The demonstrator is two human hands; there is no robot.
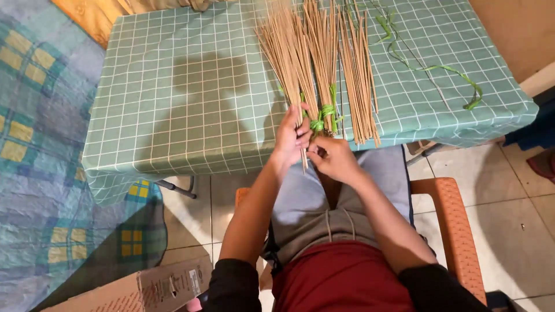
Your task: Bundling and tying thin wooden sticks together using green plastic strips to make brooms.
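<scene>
Left hand [291, 137] and right hand [329, 158]: fingers gripping stick bundle [315, 63], lying at checked green tabletop's [173, 86] near edge; tiled floor [509, 219].

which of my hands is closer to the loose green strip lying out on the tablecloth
Right. The right hand sits at the table edge below the tied stick bundle, on the side of the green strip. The left hand grips the bundle's far side.

From my feed: wearer has black sleeves pushed up above both elbows, forearms bare. Dark red top over the torso, grey shorts with a light drawstring hanging at the waist. Left hand [291, 138] and right hand [332, 159] are bare, I see no gloves, no rings or watch I can make out.
</scene>
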